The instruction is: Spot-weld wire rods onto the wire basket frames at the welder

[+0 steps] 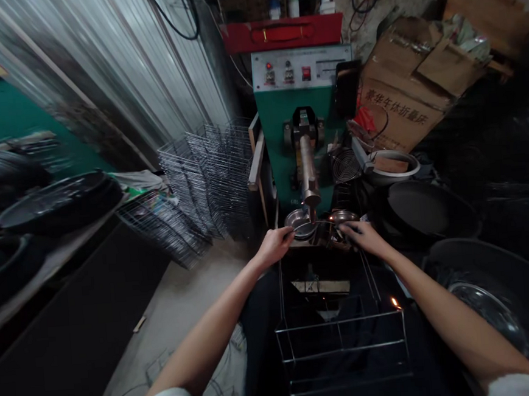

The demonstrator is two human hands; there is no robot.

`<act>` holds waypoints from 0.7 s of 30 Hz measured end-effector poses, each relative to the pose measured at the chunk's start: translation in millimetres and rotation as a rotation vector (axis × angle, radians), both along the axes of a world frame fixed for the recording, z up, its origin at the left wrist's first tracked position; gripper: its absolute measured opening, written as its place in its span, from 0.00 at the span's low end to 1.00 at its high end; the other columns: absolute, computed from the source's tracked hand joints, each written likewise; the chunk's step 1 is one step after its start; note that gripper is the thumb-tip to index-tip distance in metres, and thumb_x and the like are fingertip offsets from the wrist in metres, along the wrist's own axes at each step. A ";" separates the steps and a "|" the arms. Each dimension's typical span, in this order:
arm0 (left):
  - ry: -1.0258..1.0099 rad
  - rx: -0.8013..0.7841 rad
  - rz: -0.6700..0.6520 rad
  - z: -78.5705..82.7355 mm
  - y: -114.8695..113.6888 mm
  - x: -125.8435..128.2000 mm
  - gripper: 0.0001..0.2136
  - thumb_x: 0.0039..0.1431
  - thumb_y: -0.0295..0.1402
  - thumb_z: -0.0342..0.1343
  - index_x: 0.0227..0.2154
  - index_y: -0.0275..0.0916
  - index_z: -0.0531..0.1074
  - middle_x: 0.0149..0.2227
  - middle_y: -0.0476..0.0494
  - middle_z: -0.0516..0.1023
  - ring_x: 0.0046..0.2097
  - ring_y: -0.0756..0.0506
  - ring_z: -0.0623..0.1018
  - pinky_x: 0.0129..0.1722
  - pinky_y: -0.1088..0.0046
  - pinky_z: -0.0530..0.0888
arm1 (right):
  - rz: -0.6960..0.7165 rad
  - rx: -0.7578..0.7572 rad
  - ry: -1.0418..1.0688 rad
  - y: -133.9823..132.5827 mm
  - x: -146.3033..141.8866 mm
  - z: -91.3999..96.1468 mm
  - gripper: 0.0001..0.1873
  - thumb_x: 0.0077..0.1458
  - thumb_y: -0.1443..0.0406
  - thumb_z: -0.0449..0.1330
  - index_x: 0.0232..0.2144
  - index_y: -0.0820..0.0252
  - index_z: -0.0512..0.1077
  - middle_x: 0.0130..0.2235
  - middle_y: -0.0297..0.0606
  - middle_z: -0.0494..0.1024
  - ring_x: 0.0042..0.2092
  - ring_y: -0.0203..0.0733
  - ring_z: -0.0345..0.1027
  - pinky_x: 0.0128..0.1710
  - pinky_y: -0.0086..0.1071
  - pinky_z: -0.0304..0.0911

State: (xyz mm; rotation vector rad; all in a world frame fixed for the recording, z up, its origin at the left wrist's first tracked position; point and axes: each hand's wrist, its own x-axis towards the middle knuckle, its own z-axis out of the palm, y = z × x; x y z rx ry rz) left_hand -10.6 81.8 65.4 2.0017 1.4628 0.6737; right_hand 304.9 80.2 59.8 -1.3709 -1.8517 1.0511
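Note:
A green spot welder (pixel 281 123) stands in front of me, its round metal arm (pixel 308 164) reaching toward me and ending in a narrow tip. Just below that tip, a metal wire rack (pixel 338 321) has its far end between my hands, while its near end lies over my lap. My left hand (pixel 275 246) pinches the rack's far wire left of the tip. On the right, my right hand (pixel 363 237) grips the same end, its fingertips partly dark and blurred. Small orange sparks (pixel 395 302) glow near the rack's right side and by the tip.
Stacked wire racks (pixel 212 177) stand left of the machine. To the right are a cardboard box (pixel 402 89), a pot with a brick (pixel 390 165) and large dark basins (pixel 430 209). A bench with black pans (pixel 63 198) runs along the left. Loose wire pieces lie on the floor.

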 end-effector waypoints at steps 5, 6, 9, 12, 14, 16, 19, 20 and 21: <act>-0.189 -0.136 -0.025 -8.7 -31.1 -20.9 0.24 0.62 0.52 0.54 0.44 0.34 0.80 0.34 0.43 0.83 0.36 0.41 0.79 0.37 0.70 0.73 | -0.055 -0.173 0.198 -25.2 10.1 -6.3 0.33 0.55 0.35 0.58 0.32 0.59 0.70 0.24 0.33 0.75 0.20 0.36 0.67 0.17 0.26 0.54; -0.227 -0.160 -0.025 -9.2 -38.5 -24.0 0.26 0.61 0.54 0.55 0.44 0.33 0.80 0.35 0.43 0.83 0.37 0.41 0.79 0.38 0.69 0.73 | -0.059 -0.169 0.214 -27.9 10.5 -6.4 0.33 0.53 0.35 0.58 0.31 0.59 0.70 0.24 0.33 0.75 0.20 0.36 0.67 0.18 0.26 0.56; -0.327 -0.210 -0.003 -6.8 -57.9 -28.8 0.30 0.57 0.56 0.58 0.47 0.32 0.78 0.38 0.40 0.84 0.40 0.40 0.80 0.41 0.67 0.75 | -0.080 -0.171 0.253 -31.1 9.8 -4.6 0.34 0.48 0.34 0.62 0.31 0.60 0.71 0.22 0.32 0.74 0.20 0.36 0.67 0.19 0.27 0.58; -0.391 -0.255 0.040 -1.1 -71.2 -29.6 0.34 0.53 0.59 0.62 0.49 0.33 0.78 0.38 0.37 0.84 0.40 0.39 0.80 0.40 0.65 0.76 | -0.113 -0.201 0.292 -31.5 8.4 -2.9 0.35 0.45 0.33 0.63 0.31 0.60 0.71 0.21 0.32 0.73 0.19 0.35 0.65 0.16 0.26 0.54; -0.407 -0.283 0.090 1.5 -80.7 -31.4 0.36 0.50 0.61 0.64 0.50 0.33 0.78 0.39 0.37 0.84 0.38 0.40 0.80 0.37 0.68 0.76 | -0.124 -0.194 0.323 -33.6 7.8 -3.1 0.36 0.45 0.33 0.62 0.31 0.60 0.71 0.21 0.31 0.72 0.19 0.34 0.63 0.16 0.26 0.52; -0.395 -0.307 0.165 1.0 -97.3 -36.2 0.35 0.49 0.63 0.63 0.45 0.34 0.78 0.36 0.39 0.83 0.35 0.42 0.79 0.32 0.71 0.74 | -0.133 -0.181 0.354 -39.6 8.9 -3.6 0.35 0.46 0.34 0.63 0.32 0.61 0.73 0.20 0.28 0.69 0.18 0.32 0.60 0.17 0.26 0.52; -0.328 -0.372 0.288 -7.8 -146.9 -49.5 0.33 0.55 0.67 0.55 0.33 0.35 0.76 0.23 0.46 0.76 0.24 0.46 0.74 0.20 0.75 0.66 | -0.111 -0.143 0.349 -57.6 16.0 -1.4 0.33 0.51 0.36 0.62 0.32 0.61 0.74 0.20 0.28 0.68 0.19 0.32 0.59 0.18 0.26 0.53; -0.307 -0.418 0.320 -13.7 -169.9 -54.7 0.34 0.56 0.68 0.51 0.31 0.36 0.74 0.19 0.48 0.73 0.20 0.47 0.71 0.17 0.75 0.63 | -0.098 -0.125 0.337 -65.5 20.0 0.2 0.32 0.54 0.37 0.62 0.33 0.61 0.74 0.20 0.29 0.69 0.20 0.33 0.60 0.19 0.27 0.54; -0.296 -0.483 0.336 -21.7 -194.6 -59.4 0.35 0.58 0.69 0.49 0.30 0.36 0.74 0.18 0.48 0.72 0.17 0.47 0.70 0.15 0.75 0.61 | -0.091 -0.107 0.329 -73.7 24.6 1.9 0.31 0.56 0.38 0.61 0.35 0.62 0.75 0.22 0.30 0.71 0.21 0.34 0.62 0.20 0.27 0.56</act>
